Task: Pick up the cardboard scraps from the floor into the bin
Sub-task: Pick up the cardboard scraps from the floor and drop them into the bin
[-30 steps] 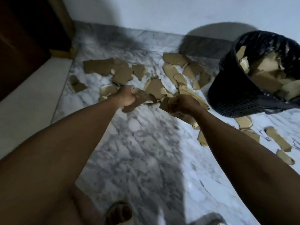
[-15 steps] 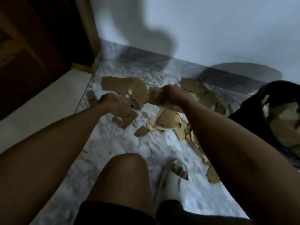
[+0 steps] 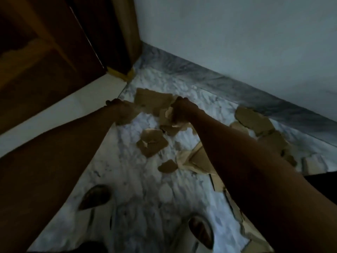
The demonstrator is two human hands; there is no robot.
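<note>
Brown cardboard scraps (image 3: 152,142) lie scattered over the white marble floor (image 3: 138,189). My left hand (image 3: 121,111) is closed around a wad of scraps near the floor's left edge. My right hand (image 3: 182,111) grips a bunch of torn cardboard pieces (image 3: 168,121) that hang below the fist. A large flat scrap (image 3: 151,100) lies just beyond both hands. More scraps (image 3: 253,119) lie along the right by the skirting. Only a dark sliver of the bin (image 3: 326,181) shows at the right edge, behind my right forearm.
A dark wooden door and frame (image 3: 60,57) stand at the left, with a pale threshold strip (image 3: 54,121) below. The grey wall (image 3: 237,33) and marble skirting (image 3: 255,94) close off the far side. My two feet (image 3: 200,232) stand on the floor below.
The view has swung left and up: the bin has slid almost out of frame. Both hands stay closed on scraps and have shifted toward the large scrap near the door corner.
</note>
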